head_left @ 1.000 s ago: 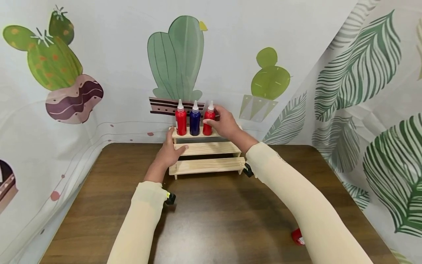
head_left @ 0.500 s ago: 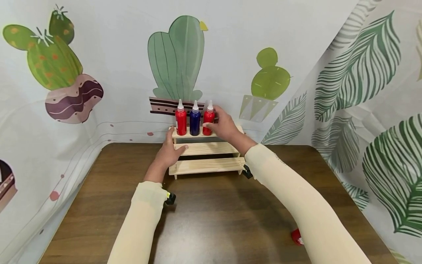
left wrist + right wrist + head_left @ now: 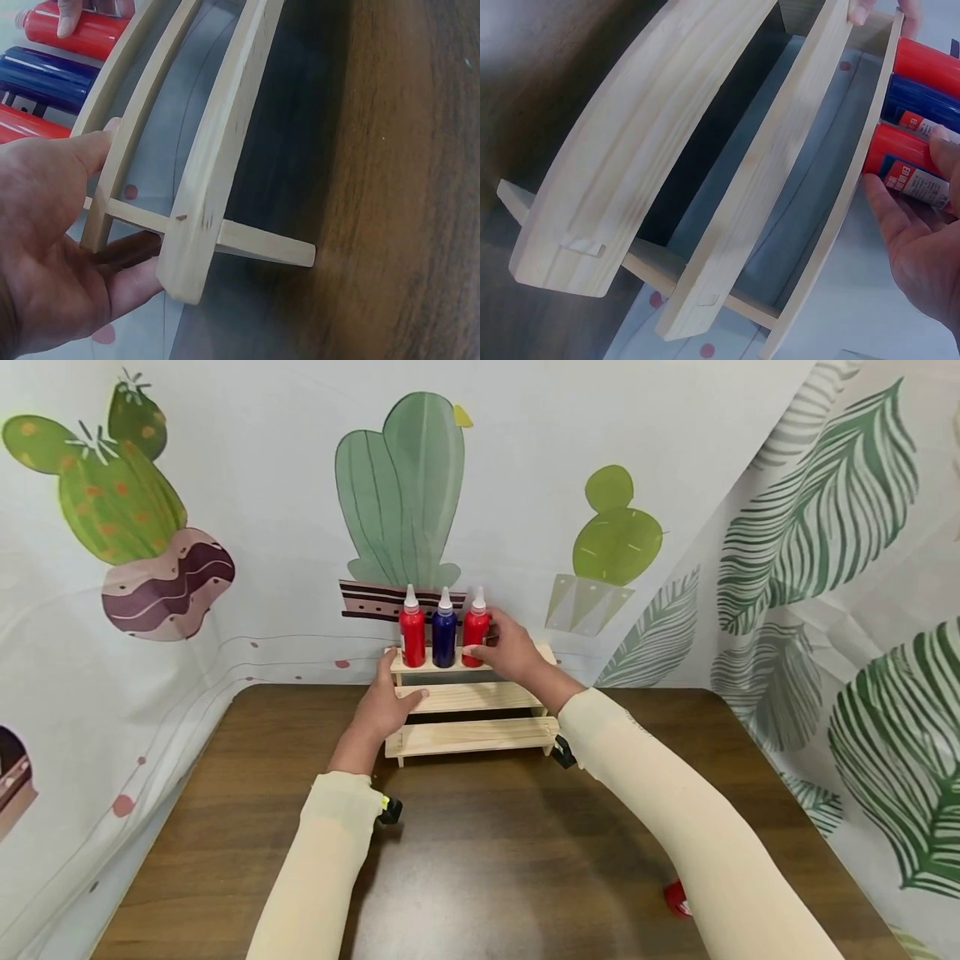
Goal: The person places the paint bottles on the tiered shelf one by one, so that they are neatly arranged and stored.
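Observation:
A three-tier wooden display rack (image 3: pixel 472 739) stands at the back of the table. On its top tier three squeeze bottles with white nozzle tips stand in a row: a red bottle (image 3: pixel 412 639) at left, a blue bottle (image 3: pixel 444 641) in the middle, another red bottle (image 3: pixel 474 628) at right. My right hand (image 3: pixel 513 647) holds the right red bottle, thumb in front and fingers behind; its label (image 3: pixel 911 180) shows in the right wrist view. My left hand (image 3: pixel 381 708) grips the rack's left end, its thumb (image 3: pixel 97 146) at the middle tier.
A red object with a white patch (image 3: pixel 677 899) lies on the brown table (image 3: pixel 465 860) at the right, partly covered by the right sleeve (image 3: pixel 675 810). Right behind the rack hangs a white backdrop (image 3: pixel 285 527) printed with cacti and leaves.
The right red bottle has gone from a slight rightward lean to upright at its place on the top tier, with the right hand still holding it. The left hand keeps its grip on the rack.

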The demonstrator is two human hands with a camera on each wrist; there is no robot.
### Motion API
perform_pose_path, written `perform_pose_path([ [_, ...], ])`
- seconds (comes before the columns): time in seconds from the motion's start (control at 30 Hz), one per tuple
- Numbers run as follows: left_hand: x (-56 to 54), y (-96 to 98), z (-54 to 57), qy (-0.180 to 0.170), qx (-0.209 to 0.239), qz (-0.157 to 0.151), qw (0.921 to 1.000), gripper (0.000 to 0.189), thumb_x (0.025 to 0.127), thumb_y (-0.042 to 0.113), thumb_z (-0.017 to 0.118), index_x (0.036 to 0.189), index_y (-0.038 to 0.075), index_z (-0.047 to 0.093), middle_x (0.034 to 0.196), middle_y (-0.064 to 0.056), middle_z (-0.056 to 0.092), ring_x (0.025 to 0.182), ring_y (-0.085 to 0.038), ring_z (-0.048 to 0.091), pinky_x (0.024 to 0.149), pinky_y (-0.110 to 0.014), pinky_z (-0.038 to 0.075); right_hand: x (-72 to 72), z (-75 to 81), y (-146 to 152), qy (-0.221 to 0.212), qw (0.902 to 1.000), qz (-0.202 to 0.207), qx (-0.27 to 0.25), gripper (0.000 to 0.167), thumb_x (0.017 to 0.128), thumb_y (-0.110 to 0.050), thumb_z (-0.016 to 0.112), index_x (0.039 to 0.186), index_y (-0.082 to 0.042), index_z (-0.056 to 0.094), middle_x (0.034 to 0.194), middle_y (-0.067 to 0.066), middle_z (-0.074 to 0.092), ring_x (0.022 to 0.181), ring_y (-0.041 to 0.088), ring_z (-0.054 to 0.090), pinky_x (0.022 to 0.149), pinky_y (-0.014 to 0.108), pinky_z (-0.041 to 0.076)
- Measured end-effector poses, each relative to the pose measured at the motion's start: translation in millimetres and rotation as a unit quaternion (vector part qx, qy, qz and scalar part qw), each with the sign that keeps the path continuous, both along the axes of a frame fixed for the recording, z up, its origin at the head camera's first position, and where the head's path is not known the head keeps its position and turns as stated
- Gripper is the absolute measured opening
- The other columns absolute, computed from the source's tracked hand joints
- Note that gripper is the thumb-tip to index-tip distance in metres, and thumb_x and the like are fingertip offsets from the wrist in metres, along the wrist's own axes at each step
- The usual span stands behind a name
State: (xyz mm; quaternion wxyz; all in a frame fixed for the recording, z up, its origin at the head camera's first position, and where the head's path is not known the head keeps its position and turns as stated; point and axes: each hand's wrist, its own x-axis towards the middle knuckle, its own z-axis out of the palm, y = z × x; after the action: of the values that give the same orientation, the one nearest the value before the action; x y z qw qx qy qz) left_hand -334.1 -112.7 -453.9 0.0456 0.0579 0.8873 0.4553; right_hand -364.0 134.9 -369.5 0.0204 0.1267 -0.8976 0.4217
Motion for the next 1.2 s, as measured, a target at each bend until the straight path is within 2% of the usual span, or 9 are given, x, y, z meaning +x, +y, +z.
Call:
perform_pose_path([
  [0.23,2.8,8.7,2.0,-0.003,-0.032,0.021,0.9993,0.096,0.106,0.041,0.063,0.17,0.028,-0.008,0.169,-0.028,0.034,0.148,-0.051,0.045,0.117,-0.067,0.041,1.1,-1.0,1.0,-0.004,1.0,-0.002,0.006,0.063,0.099,-0.015,0.076,0.153,-0.009,0.045,0.139,0.016,0.064,0.124,0.032,0.066,0.105,0.047,0.057],
  [0.47,5.1,11.8,2.8,-0.003,-0.052,0.019,0.9985,0.094,0.108,0.042,0.059,0.17,0.028,-0.009,0.17,-0.027,0.034,0.15,-0.05,0.043,0.118,-0.067,0.04,1.8,-3.1,1.8,-0.013,0.9998,-0.006,0.012,0.065,0.099,-0.016,0.076,0.155,-0.01,0.042,0.139,0.016,0.064,0.124,0.033,0.065,0.104,0.048,0.057],
  [0.63,5.5,10.4,1.8,0.002,-0.054,0.018,0.9984,0.094,0.108,0.043,0.059,0.17,0.028,-0.01,0.167,-0.028,0.037,0.147,-0.051,0.047,0.115,-0.067,0.043,2.1,-5.3,2.0,-0.022,0.9994,-0.001,0.026,0.064,0.099,-0.019,0.077,0.152,-0.006,0.043,0.134,0.017,0.065,0.121,0.033,0.065,0.105,0.048,0.056],
  [0.8,4.4,7.7,0.1,0.004,-0.057,0.014,0.9983,0.096,0.108,0.043,0.059,0.17,0.028,-0.012,0.169,-0.029,0.034,0.149,-0.052,0.044,0.117,-0.069,0.041,1.9,-8.5,2.6,-0.027,0.9989,0.008,0.037,0.063,0.098,-0.019,0.078,0.15,-0.004,0.046,0.132,0.017,0.066,0.12,0.032,0.066,0.105,0.046,0.056],
  [0.97,5.6,6.4,1.3,0.002,-0.05,0.01,0.9987,0.096,0.108,0.044,0.059,0.17,0.029,-0.012,0.171,-0.028,0.03,0.15,-0.052,0.043,0.117,-0.07,0.04,3.1,-7.0,4.6,-0.036,0.9981,0.022,0.045,0.068,0.098,-0.015,0.076,0.154,-0.002,0.041,0.138,0.019,0.065,0.126,0.034,0.065,0.11,0.046,0.054],
  [1.2,6.5,7.2,2.3,0.002,-0.045,0.005,0.999,0.095,0.108,0.044,0.058,0.17,0.028,-0.013,0.172,-0.028,0.028,0.151,-0.052,0.041,0.119,-0.069,0.038,6.8,-3.2,11.4,-0.049,0.9981,0.033,0.019,0.078,0.093,-0.002,0.072,0.16,0.0,0.032,0.147,0.024,0.056,0.137,0.039,0.06,0.118,0.046,0.049],
])
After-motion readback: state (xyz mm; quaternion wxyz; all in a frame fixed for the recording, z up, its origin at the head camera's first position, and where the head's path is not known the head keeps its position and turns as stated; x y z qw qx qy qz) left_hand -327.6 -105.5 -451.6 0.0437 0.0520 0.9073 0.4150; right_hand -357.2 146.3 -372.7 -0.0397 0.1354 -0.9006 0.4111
